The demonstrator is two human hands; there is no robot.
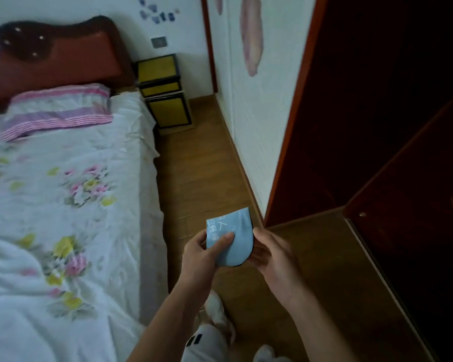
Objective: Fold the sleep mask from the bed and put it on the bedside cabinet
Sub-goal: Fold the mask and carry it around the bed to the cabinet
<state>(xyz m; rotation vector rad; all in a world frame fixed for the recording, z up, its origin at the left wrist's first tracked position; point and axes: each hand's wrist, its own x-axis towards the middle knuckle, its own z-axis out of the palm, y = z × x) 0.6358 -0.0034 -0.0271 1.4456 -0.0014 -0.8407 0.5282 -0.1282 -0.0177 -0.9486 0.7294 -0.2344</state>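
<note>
A light blue sleep mask (pixel 239 232) with white print and a black edge is folded in half and held in the air over the wooden floor beside the bed. My left hand (pixel 207 253) pinches its left side, thumb on top. My right hand (pixel 271 253) holds its right edge from beneath. The bed (pixel 63 192) with a floral white sheet lies to the left. The yellow and black bedside cabinet (pixel 162 87) stands far ahead, next to the headboard, with its top bare.
A striped pink pillow (pixel 55 111) lies at the head of the bed. A white wall (pixel 249 113) and a dark wooden wardrobe (pixel 390 126) line the right side. A narrow strip of wooden floor (pixel 196 165) runs between bed and wall toward the cabinet.
</note>
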